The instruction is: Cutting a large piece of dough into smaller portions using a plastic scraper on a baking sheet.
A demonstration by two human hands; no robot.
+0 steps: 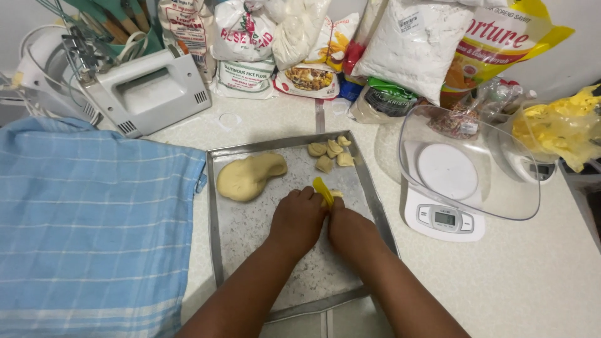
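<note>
Both hands work over a metal tray (219,250) on a pale counter (532,281). Left hand (297,219) and right hand (348,226) are knuckles-up, touching each other, fingers curled around a small dough piece (335,194) and a yellow tool (322,189) that sticks up between them. Which hand grips which item cannot be told; both are closed on them. The dough piece sits mid-tray, toward the right.

A large dough lump (249,176) lies at the far left of the tray. Five shaped pieces (330,153) sit clustered at the far right corner, well apart from the hands.

Left of the tray: a blue checked cloth (87,219). Far left: a white hand mixer (147,91). Right: a kitchen scale (446,216) bearing a clear bowl (501,188). Along the far edge: flour bags (300,44). Far right: a yellow plastic bag (563,125)
</note>
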